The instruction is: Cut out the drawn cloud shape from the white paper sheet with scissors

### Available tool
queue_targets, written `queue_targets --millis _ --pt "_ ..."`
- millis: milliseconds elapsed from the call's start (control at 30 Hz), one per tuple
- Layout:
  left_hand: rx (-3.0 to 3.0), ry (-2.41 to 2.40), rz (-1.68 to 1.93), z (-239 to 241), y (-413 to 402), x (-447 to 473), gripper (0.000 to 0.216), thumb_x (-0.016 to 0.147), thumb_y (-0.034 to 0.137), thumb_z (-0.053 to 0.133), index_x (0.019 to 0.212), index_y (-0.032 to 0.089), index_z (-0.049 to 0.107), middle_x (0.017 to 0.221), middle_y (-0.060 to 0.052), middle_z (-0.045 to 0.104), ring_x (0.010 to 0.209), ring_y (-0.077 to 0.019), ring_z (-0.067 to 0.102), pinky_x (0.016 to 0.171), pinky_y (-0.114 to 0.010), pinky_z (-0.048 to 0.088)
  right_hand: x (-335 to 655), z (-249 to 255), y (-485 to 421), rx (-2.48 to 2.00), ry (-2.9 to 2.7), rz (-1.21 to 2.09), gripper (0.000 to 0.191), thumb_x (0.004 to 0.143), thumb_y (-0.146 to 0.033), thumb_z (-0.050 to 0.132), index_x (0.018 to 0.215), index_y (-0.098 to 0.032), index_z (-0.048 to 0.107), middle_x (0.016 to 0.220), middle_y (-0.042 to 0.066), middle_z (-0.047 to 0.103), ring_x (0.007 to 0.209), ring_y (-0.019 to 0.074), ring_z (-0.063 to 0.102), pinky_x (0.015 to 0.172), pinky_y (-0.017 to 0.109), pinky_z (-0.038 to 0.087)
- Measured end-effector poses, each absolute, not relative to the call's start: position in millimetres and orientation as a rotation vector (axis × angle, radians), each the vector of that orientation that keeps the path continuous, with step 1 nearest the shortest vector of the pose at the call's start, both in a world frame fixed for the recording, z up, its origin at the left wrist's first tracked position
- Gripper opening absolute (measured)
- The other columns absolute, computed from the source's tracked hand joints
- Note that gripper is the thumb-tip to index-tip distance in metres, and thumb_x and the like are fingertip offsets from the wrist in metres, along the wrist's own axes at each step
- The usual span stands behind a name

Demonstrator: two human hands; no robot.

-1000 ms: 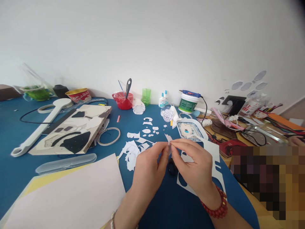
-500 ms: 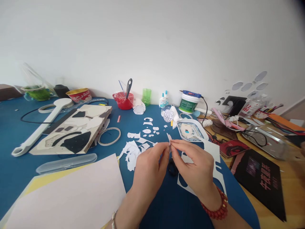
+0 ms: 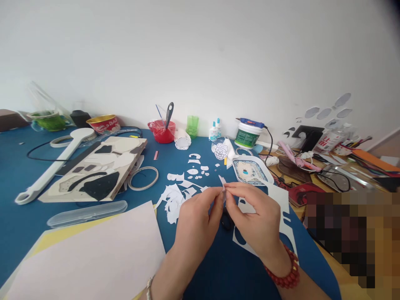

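Between the fingertips of my left hand (image 3: 198,216) and my right hand (image 3: 258,210) is a small piece of white paper (image 3: 222,180), seen edge-on. Both hands pinch it above the blue table mat (image 3: 212,266). Paper scraps (image 3: 173,202) lie in a pile just beyond my left hand. Several small cut-out paper shapes (image 3: 193,171) are spread farther back. A black object (image 3: 227,221), probably scissors handles, is partly hidden behind my right hand. Under and beside that hand lies a white sheet with cut-out holes (image 3: 278,198).
Pale sheets (image 3: 93,254) cover the front left, behind them a clear plastic case (image 3: 87,213). A tape roll (image 3: 143,179), a board with shapes (image 3: 96,168) and a white brush (image 3: 53,166) are at left. Glue bottles (image 3: 215,129), a white tub (image 3: 248,135) and a square tray (image 3: 251,171) stand behind.
Both hands stay nearly in place, still pinching the paper, which has shifted very slightly. A blurred pixel patch now covers the lower right area.
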State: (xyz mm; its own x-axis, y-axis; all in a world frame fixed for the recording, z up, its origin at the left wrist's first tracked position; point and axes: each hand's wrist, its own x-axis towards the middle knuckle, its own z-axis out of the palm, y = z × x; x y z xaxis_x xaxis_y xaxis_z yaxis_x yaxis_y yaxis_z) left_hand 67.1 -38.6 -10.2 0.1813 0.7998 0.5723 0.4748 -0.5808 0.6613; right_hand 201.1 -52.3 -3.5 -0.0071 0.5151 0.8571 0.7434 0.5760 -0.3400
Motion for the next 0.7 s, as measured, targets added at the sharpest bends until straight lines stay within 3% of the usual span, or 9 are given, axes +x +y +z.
queue_targets --millis 700 --pt "1.755 1.073 1.340 -4.7 -37.8 66.4 0.020 0.089 0.022 0.055 0.094 0.023 0.074 0.083 0.000 0.077 0.071 -0.0132 0.070 0.060 -0.019 0.051 203.7 -1.3 -53.9 -1.062 -1.645 -0.095 0.013 0.089 -0.011 0.060 0.094 -0.020 0.068 0.098 0.003 0.070 0.095 0.0162 0.066 0.087 0.027 0.053"
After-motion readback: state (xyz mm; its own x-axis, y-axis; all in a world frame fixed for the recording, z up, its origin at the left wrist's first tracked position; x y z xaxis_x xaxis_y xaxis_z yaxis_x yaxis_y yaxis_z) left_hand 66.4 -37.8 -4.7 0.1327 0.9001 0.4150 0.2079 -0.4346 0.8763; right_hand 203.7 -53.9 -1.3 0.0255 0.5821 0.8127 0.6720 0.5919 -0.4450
